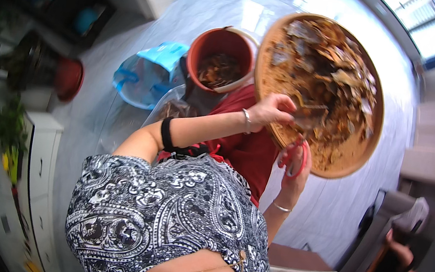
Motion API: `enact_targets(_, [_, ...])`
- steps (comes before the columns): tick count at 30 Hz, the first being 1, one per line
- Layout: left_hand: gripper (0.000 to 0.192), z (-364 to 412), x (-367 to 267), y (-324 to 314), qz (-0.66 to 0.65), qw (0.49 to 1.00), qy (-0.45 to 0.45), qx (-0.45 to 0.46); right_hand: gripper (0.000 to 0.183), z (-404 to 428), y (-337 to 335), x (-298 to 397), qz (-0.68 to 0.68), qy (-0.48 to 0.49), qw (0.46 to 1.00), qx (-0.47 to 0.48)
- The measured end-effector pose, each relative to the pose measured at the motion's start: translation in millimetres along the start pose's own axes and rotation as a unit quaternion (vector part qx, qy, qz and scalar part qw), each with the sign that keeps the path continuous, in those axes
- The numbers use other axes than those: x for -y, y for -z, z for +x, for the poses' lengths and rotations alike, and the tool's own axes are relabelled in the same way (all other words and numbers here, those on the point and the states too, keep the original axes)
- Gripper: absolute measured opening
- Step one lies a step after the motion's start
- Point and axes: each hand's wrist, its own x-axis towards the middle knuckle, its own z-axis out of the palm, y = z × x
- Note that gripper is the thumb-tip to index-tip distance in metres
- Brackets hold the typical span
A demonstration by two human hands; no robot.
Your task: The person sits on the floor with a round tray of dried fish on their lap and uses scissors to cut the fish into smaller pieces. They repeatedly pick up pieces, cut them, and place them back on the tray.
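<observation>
My left hand is over the near left rim of a round, shallow woven tray. Its thumb and fingers pinch what looks like a thin, dried brown piece, blurred at the edges. Red-handled scissors sit in my right hand, just below that rim; their blades point up towards the pinched piece and are partly hidden. Dried, curled brown and greyish flakes are heaped on the tray's far and right side, with crumbs scattered nearer me. The tray lies by my red-trousered legs.
Left of the tray stands a reddish bucket holding dark brown pieces. Beside it are a blue plastic bag and a clear bag with brown contents. A person is on a grey sofa at right.
</observation>
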Motion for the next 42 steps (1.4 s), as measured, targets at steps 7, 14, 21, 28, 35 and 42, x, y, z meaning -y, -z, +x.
enact_targets(7, [0.013, -15, 5, 14, 0.197, 0.941, -0.235, -0.144, 0.042, 5, 26, 14, -0.169, 0.056, 0.973, -0.146])
enact_targets(14, [0.037, -24, 33, 179, 0.218, 0.794, -0.129, -0.553, 0.041, 4, 34, 28, -0.253, 0.046, 0.944, -0.205])
enact_targets(21, [0.054, -40, 90, 266, 0.141, 0.751, 0.099, -0.638, 0.042, 8, 42, 26, -0.289, 0.050, 0.934, -0.202])
enact_targets(28, [0.088, -35, 98, 261, 0.480, 0.580, -0.076, -0.654, 0.039, -5, 58, 33, -0.333, 0.081, 0.909, -0.238])
enact_targets(35, [0.035, -42, 106, 291, -0.209, 0.832, 0.183, -0.480, 0.039, -15, 53, 36, -0.323, 0.060, 0.911, -0.250])
enact_targets(42, [0.020, -24, 89, 318, -0.116, 0.833, 0.085, -0.534, 0.040, -16, 58, 40, -0.351, 0.050, 0.903, -0.242])
